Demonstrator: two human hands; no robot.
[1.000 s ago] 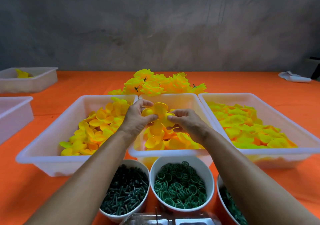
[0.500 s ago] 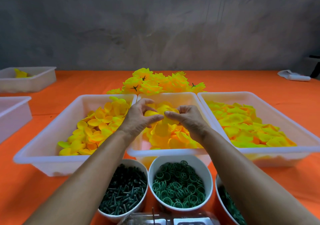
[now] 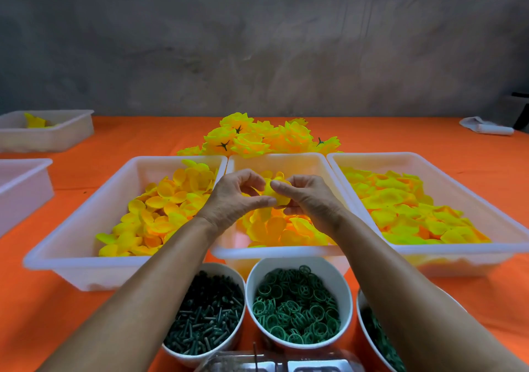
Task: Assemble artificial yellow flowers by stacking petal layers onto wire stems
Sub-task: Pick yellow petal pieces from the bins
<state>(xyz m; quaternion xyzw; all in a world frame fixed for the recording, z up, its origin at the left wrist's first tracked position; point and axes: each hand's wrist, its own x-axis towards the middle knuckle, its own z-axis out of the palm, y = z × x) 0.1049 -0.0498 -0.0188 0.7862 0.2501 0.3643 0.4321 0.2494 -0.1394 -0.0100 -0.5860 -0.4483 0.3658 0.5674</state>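
Over the middle white tray (image 3: pixel 286 253) both my hands meet on one yellow petal layer (image 3: pixel 274 193). My left hand (image 3: pixel 234 200) pinches its left edge between thumb and fingers. My right hand (image 3: pixel 306 197) pinches its right side with curled fingers. Loose yellow petal layers fill that tray below them. The left tray (image 3: pixel 86 225) holds round yellow-orange petals, and the right tray (image 3: pixel 463 197) holds flatter yellow petals. A heap of finished yellow flowers (image 3: pixel 263 138) lies behind the trays. No wire stem shows in my hands.
Three white bowls stand near me: dark green stem pegs (image 3: pixel 206 323), green rings (image 3: pixel 297 306), and a partly cut-off bowl of green parts (image 3: pixel 378 340). Two more white tubs (image 3: pixel 48 131) sit at the far left. A white cloth (image 3: pixel 486 127) lies far right on the orange table.
My hands have closed in on the petal layer and it looks more folded up between my fingers. Both hands stay over the middle tray.
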